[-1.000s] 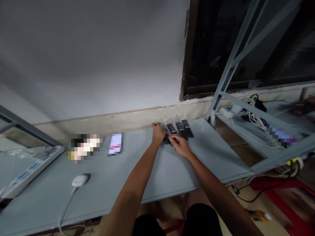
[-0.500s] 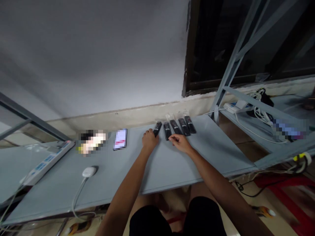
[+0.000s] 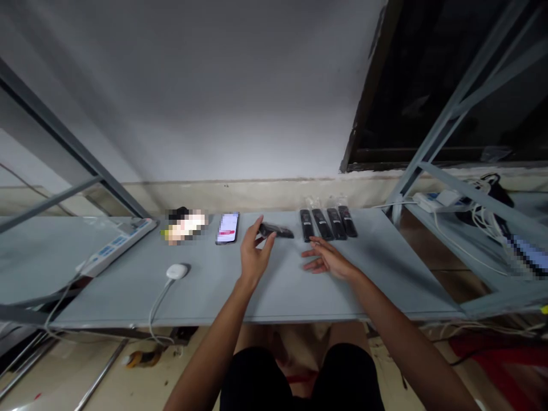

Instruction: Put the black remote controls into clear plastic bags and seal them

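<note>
My left hand (image 3: 254, 256) grips one end of a black remote control (image 3: 278, 231), thumb on the near side and fingers behind. The remote lies sideways, its other end pointing right, just above or on the grey tabletop (image 3: 278, 291); I cannot tell which. To its right, several more black remotes (image 3: 332, 224) stand in a slanted row near the wall, clear plastic wrapping showing at their far ends. My right hand (image 3: 329, 260) is in front of the row with fingers spread and nothing in it. Its fingertips are close to the lower end of the leftmost remote (image 3: 306, 225).
A phone (image 3: 227, 228) with a lit screen lies left of my left hand, beside a blurred-out patch. Further left are a white plug with a cable (image 3: 176, 271) and a white power strip (image 3: 115, 247). Metal frame posts (image 3: 413, 177) rise at the sides.
My left hand has turned its remote from pointing away to lying sideways. The right hand has drawn back from the row and its fingers have spread. The view has shifted left.
</note>
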{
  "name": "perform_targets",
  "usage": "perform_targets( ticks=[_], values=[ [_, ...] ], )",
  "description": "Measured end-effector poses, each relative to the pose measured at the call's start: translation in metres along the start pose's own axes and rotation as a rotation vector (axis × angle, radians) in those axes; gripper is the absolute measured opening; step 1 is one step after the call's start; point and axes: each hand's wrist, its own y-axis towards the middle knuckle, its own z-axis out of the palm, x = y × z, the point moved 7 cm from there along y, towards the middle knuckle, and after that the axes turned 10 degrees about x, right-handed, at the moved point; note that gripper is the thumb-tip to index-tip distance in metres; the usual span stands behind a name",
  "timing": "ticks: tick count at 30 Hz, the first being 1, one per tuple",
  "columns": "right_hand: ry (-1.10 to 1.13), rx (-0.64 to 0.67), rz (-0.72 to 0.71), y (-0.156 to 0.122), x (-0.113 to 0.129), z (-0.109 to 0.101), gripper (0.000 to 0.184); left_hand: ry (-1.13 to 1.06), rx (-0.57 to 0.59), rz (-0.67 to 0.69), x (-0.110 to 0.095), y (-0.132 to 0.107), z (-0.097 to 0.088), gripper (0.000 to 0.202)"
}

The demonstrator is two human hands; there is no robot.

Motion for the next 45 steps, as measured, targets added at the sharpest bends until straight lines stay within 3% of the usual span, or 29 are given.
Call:
perform_targets(
  ticks=[3, 7, 11, 16, 20, 26, 28, 30, 32, 33, 36, 38, 42, 45],
  values=[
    [0.212, 0.065, -0.004, -0.014, -0.006, 0.009, 0.053, 0.032, 0.1, 0.062, -0.025, 0.0, 0.009, 0.056],
    [0.384, 0.063, -0.03, -0.029, -0.008, 0.005, 0.039, -0.045, 0.186, 0.077, -0.038, -0.002, 0.028, 0.049],
    [0.442, 0.024, -0.034, -0.04, -0.012, -0.004, 0.027, -0.154, 0.183, 0.06, -0.042, 0.0, 0.041, 0.042],
    [0.579, 0.023, -0.097, -0.047, -0.016, -0.007, 0.016, -0.25, 0.144, -0.003, -0.049, 0.008, 0.042, 0.038],
    [0.616, -0.023, -0.101, -0.054, -0.026, -0.011, 0.011, -0.343, 0.132, -0.076, -0.04, 0.014, 0.035, 0.043],
    [0.458, -0.122, -0.122, -0.07, -0.031, -0.021, 0.027, -0.532, 0.102, -0.148, 0.003, 0.01, 0.015, 0.052],
    [0.404, -0.139, -0.125, -0.075, -0.029, -0.023, 0.03, -0.412, 0.117, -0.176, 0.018, 0.0, 0.008, 0.058],
    [0.361, -0.172, -0.128, -0.08, -0.027, -0.026, 0.034, -0.102, 0.075, -0.176, 0.025, -0.015, -0.002, 0.06],
    [0.327, -0.203, -0.132, -0.084, -0.025, -0.028, 0.036, 0.269, -0.038, -0.058, 0.017, -0.033, -0.013, 0.067],
    [0.307, -0.21, -0.131, -0.085, -0.025, -0.028, 0.036, 0.419, -0.025, 0.035, 0.01, -0.042, -0.01, 0.07],
    [0.238, -0.19, -0.107, -0.084, -0.023, -0.021, 0.037, 0.702, 0.234, 0.375, -0.013, -0.066, 0.022, 0.071],
    [0.198, -0.146, -0.086, -0.083, -0.021, -0.011, 0.04, 0.79, 0.384, 0.473, -0.021, -0.072, 0.041, 0.071],
    [0.107, -0.057, -0.061, -0.082, -0.014, 0.005, 0.044, 0.82, 0.665, 0.443, -0.022, -0.061, 0.063, 0.065],
    [0.001, -0.054, -0.055, -0.088, -0.005, 0.003, 0.046, 0.804, 0.79, 0.37, -0.015, -0.052, 0.065, 0.052]
  ],
)
